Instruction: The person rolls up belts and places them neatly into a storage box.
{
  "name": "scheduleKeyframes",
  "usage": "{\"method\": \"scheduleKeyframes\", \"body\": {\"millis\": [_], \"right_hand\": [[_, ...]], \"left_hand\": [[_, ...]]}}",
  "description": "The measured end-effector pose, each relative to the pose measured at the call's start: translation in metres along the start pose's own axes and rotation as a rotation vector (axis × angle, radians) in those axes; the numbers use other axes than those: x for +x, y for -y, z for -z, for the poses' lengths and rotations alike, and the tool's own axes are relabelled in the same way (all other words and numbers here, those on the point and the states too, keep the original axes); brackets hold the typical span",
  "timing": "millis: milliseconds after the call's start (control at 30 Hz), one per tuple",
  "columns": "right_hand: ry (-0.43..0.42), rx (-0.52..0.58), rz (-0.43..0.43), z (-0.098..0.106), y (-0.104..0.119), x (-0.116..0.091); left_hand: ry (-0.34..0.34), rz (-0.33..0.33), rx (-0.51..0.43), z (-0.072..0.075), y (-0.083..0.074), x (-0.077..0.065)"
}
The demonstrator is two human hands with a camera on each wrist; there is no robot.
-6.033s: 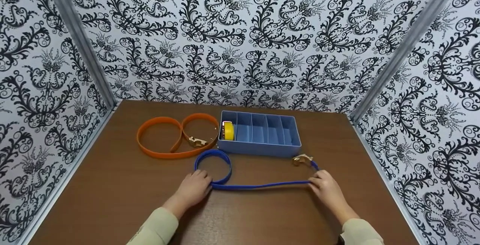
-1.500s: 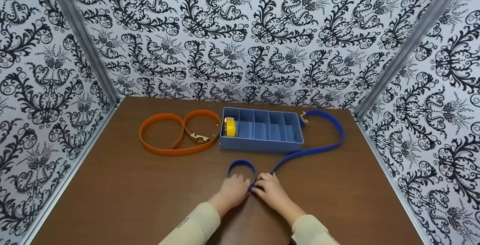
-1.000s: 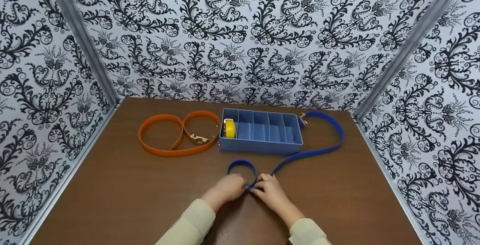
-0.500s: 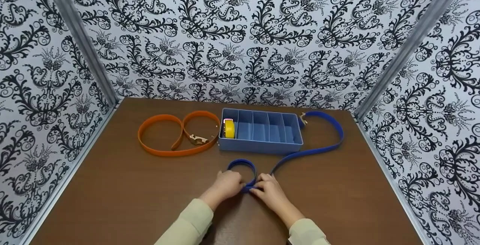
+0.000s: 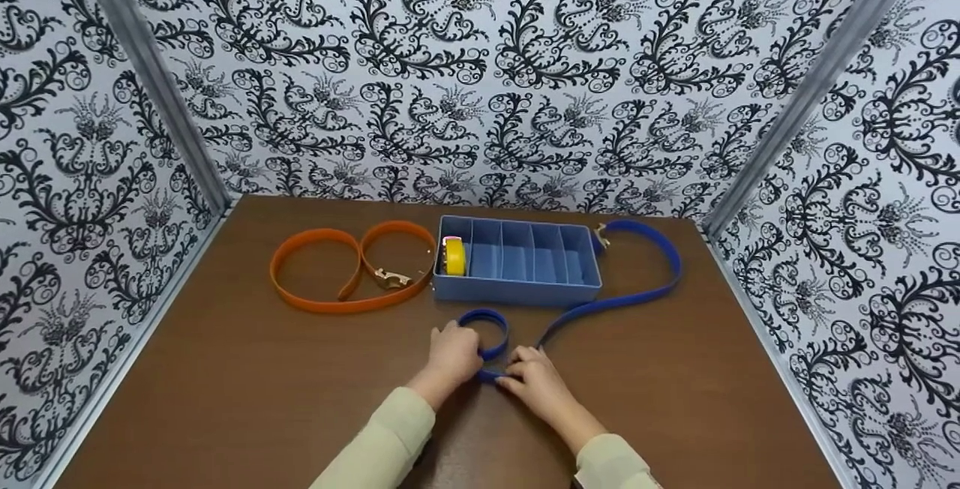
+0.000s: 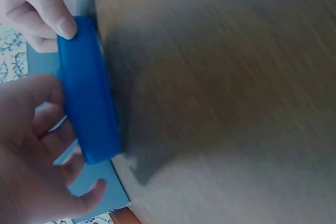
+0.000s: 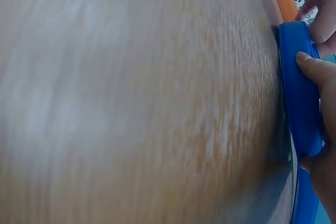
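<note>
Head view: the blue belt (image 5: 634, 299) lies on the table (image 5: 300, 399), looped near me, its long run pointing right and away, hooking back to its buckle (image 5: 602, 235) beside the divided tray (image 5: 517, 292). Angled inward, my right hand (image 5: 540, 384) pinches it; my left hand (image 5: 454, 354) touches it, whether gripping I cannot tell.

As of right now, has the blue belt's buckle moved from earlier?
Yes, the buckle went back, from in front of the tray to beside its right end.

The left sleeve (image 5: 386, 429) is pale cream, creased across near its cuff. The right sleeve (image 5: 615, 465) matches it.
</note>
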State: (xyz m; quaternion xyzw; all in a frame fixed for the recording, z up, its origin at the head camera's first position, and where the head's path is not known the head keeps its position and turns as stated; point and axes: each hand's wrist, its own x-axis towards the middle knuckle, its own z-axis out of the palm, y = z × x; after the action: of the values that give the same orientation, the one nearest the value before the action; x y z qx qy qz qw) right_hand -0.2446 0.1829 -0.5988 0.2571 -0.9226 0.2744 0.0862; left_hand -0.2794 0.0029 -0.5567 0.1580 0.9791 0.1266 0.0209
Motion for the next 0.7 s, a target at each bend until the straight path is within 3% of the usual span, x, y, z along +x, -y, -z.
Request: {"method": "scheduleKeyframes", "body": {"millis": [233,367,567,700], "right_hand": [[0.033,-0.036,0.095,0.003,0.001,-0.006],[0.053,-0.036,0.190,0.006,-0.001,-0.011],[0.014,-0.055,0.369,0.014,-0.014,-0.016],[0.015,-0.056,0.411,0.022,-0.024,-0.019]], "left_hand": [[-0.103,-0.026,0.121,-0.002,0.010,0.004],[-0.116,-0.002,0.163,0.000,0.022,0.006],[-0.141,0.059,0.094,0.007,0.047,0.004],[-0.140,0.095,0.051,0.013,0.065,0.000]]}}
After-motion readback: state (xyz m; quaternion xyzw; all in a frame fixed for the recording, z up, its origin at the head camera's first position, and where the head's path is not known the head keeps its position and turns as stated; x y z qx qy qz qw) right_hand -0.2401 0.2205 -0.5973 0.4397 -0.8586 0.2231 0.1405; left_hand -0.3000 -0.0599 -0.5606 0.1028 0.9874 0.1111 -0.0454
